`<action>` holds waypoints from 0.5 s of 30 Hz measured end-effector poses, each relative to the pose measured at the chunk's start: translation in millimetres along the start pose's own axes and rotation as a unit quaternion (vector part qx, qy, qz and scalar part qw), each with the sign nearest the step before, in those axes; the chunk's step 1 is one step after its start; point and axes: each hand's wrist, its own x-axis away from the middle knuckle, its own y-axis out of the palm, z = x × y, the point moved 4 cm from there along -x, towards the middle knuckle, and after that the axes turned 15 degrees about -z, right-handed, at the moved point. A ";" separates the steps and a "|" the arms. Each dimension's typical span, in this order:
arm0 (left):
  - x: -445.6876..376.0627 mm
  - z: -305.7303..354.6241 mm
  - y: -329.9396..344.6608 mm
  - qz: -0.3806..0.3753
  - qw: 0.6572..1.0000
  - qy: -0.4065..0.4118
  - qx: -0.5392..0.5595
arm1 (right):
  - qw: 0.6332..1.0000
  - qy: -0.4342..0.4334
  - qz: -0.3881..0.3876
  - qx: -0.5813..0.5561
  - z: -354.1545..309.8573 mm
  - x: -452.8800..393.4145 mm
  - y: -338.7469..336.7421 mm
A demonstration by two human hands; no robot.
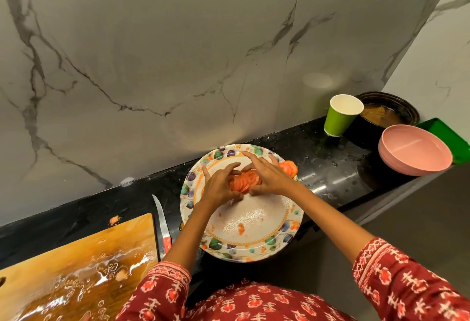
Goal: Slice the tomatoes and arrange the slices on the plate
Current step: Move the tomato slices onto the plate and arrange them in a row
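Head view, looking down on a black counter [330,180] against a grey-veined marble wall [152,53].

Far left: wooden cutting board [76,264], wet and glossy, with small tomato scraps on its surface. One orange scrap [114,220] on the counter just beyond the board's far corner.

Just right of the board: knife [161,221] lying flat on the counter, blade pointing away, red patterned handle nearest the body. Untouched; partly crossed by the left forearm at the handle end.

Centre: round plate [254,247] with leaf-pattern rim, near edge overhanging the counter front. Wet smear and a small tomato bit in the middle of the plate. Tomato slices [245,180] bunched in an overlapping row on the far half of the plate, between both hands.

Left hand [220,184] curled round the left end of the row, index finger raised and pointing away, thumb tucked under near the slices. Right hand [267,174] cupped over the right end, fingers bent over the stack, thumb meeting the left thumb below it. Further slices [288,168] showing past the right hand at the plate's far right rim.

Red patterned sleeves [407,282] on both arms.

Right: green paper cup [338,119] upright, white inside. Behind it a dark round pan [396,106] holding brownish liquid. Pink bowl [414,152] near the counter edge, green tray [447,137] behind and touching it.
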 end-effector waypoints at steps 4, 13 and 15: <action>8.1 -12.7 -10.5 0.020 0.999 0.004 0.040 | 1.000 -0.005 0.005 0.005 1.7 -0.8 -2.7; 50.6 -61.0 -24.4 0.016 0.993 -0.076 0.087 | 1.000 -0.022 -0.003 0.004 -10.1 -2.0 0.8; 52.1 -59.9 -21.0 0.024 0.994 -0.078 0.067 | 0.999 -0.033 -0.003 0.002 -15.8 -5.8 0.7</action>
